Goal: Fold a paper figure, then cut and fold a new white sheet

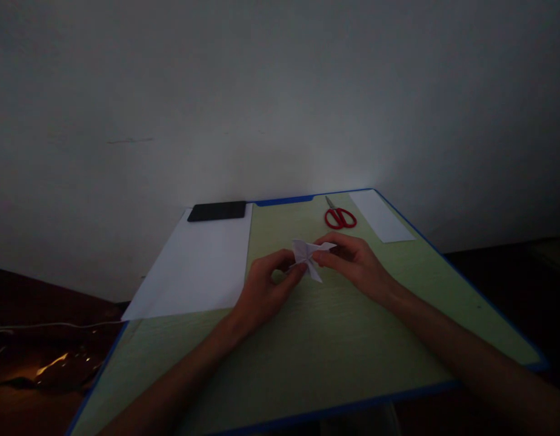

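A small folded white paper shape [310, 254] is held just above the middle of a pale green table [334, 339] with a blue edge. My left hand [262, 287] pinches its lower left part between thumb and fingers. My right hand [353, 260] grips its right flap with closed fingers. Both forearms reach in from the bottom of the view.
A large white sheet [193, 266] lies on the table's left part and overhangs its edge. A black phone [217, 211] rests at the sheet's far end. Red-handled scissors [339, 217] and a narrow white paper strip [380, 223] lie at the far right. A wall stands behind.
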A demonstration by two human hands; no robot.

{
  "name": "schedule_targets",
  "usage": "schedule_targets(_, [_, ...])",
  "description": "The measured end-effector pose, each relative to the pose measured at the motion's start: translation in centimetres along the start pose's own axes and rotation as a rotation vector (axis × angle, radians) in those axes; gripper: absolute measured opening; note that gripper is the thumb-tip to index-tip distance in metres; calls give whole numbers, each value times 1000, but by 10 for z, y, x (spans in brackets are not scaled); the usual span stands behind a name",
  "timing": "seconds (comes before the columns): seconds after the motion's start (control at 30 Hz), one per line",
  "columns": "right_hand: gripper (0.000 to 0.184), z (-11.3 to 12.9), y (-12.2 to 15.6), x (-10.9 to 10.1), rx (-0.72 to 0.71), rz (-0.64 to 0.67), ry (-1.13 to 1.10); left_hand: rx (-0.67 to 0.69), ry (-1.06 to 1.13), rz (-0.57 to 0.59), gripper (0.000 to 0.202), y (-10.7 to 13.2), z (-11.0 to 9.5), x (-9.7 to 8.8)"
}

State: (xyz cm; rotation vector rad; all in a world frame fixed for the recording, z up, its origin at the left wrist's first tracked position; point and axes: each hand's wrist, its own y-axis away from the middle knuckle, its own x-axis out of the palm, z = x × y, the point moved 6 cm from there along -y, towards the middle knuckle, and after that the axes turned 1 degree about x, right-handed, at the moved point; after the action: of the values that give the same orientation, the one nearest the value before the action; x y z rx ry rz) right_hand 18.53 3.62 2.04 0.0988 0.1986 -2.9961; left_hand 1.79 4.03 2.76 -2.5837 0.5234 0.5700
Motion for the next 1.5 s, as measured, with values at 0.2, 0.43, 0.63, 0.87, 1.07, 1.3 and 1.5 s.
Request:
schedule_targets(0.2, [28, -2, -1, -2, 21, -7, 16, 7, -7, 23, 16, 1, -3, 1])
schedule_targets(0.43, [23, -2, -2, -2, 22, 30, 19, 77, -8, 24, 13, 1, -5, 3])
schedule_targets(0.63, [22, -8, -2, -1, -4, 106, -57, 276, -94, -51, 10, 3, -13, 0])
schedule_targets(0.87, [13, -9, 1, 5, 110, 158, -259, 456, -225, -109, 12, 9, -21, -2])
schedule_targets(1.07, [12, -4, 5, 13, 213, 236, -407, 564, -271, -152, 15, 14, -27, -3])
schedule_targets(1.3, [13, -5, 5, 9, 149, 251, -311, 492, -233, -115, 13, 14, -32, -3])
schedule_targets(1.5, [13, -6, 2, 1, 93, 171, -181, 351, -119, -47, 13, 9, -28, 0])
